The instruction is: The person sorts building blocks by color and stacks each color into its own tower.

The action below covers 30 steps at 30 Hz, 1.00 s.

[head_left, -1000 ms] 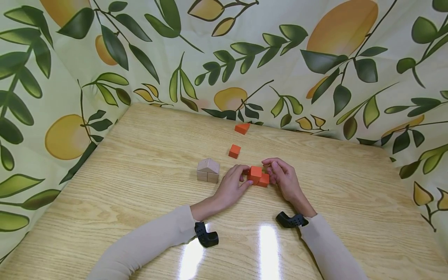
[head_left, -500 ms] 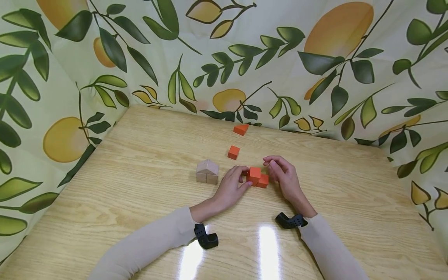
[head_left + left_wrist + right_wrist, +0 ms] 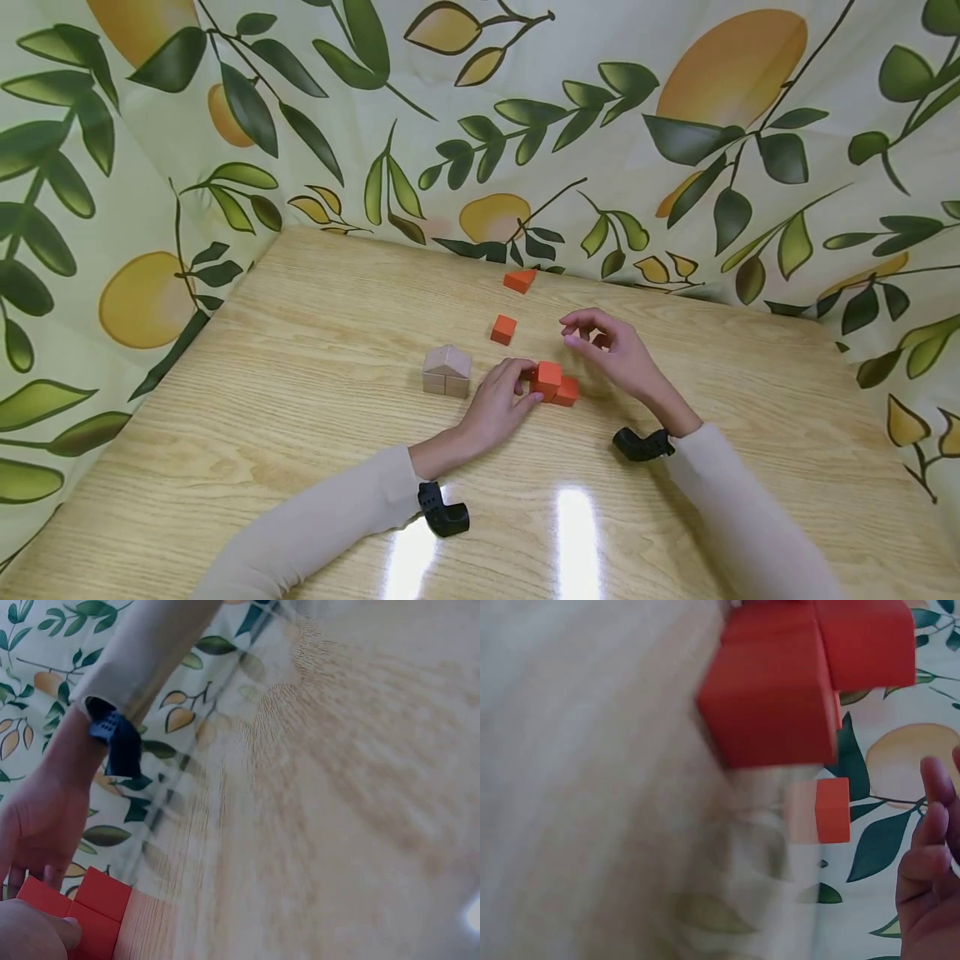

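My left hand (image 3: pixel 491 408) grips the left side of a small stack of orange-red wooden cubes (image 3: pixel 548 379), thumb in front and forefinger behind. One cube sits on top, and a lower cube (image 3: pixel 566 392) juts out to the right. In the left wrist view the thumb lies against the red faces (image 3: pixel 96 930). Behind and right of the stack, my right hand (image 3: pixel 618 346) hovers with loosely bent fingers and nothing in it. A loose orange-red cube (image 3: pixel 503 329) lies to its left, with an orange-red triangular block (image 3: pixel 520 281) farther back.
A little house of plain wooden blocks (image 3: pixel 446 372), a triangular roof on two cubes, stands left of my left hand. The wood-grain table (image 3: pixel 337 333) ends at a cloth wall (image 3: pixel 420 183) printed with leaves and fruit. Both wrists wear black camera mounts (image 3: pixel 641 445).
My right hand has left the right side of the stack, moving up and back toward the loose cube. My left hand keeps its grip, and the blocks stay in place.
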{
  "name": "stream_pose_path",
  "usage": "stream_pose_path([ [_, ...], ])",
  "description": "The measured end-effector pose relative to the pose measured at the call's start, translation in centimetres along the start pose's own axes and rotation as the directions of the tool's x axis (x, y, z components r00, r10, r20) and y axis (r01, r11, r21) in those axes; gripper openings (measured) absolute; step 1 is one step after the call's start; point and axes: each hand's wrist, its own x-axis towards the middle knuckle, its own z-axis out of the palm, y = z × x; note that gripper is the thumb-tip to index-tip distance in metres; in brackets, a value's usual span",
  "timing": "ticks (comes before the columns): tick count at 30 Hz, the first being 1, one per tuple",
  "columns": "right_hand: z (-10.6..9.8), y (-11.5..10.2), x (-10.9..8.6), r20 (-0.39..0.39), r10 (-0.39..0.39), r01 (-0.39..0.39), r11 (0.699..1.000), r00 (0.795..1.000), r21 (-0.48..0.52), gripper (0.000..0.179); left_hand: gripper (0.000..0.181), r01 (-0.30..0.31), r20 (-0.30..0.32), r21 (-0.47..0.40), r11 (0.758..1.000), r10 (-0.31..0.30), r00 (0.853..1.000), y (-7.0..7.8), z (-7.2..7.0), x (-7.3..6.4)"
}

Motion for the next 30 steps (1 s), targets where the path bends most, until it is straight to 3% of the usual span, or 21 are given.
stream_pose_path([
  [5,-0.5,-0.3,1.6,0.118,-0.018,0.025,0.998,0.993,-0.06,0.025,0.037,0.001,0.004,-0.004,1.0,-0.001,1.0,-0.1,0.0,0.0],
  [11,0.0,2.3,3.6,0.243,-0.031,0.048,0.997,0.97,-0.066,0.031,0.038,0.004,0.006,0.001,1.0,-0.004,1.0,-0.1,-0.1,-0.1],
  [20,0.8,4.0,5.6,0.361,-0.139,0.183,0.979,0.922,-0.09,0.038,0.038,-0.013,0.01,0.018,1.0,0.013,1.0,-0.1,-0.2,-0.2],
  [26,1.1,4.1,7.1,0.387,-0.095,0.144,0.985,0.917,-0.099,0.042,0.039,-0.028,0.003,0.015,0.999,0.028,1.0,-0.1,-0.2,-0.2],
  [30,1.2,2.7,7.4,0.418,-0.077,0.128,0.987,0.905,-0.096,0.043,0.04,-0.021,0.012,0.013,1.0,0.021,1.0,-0.1,-0.2,-0.1],
])
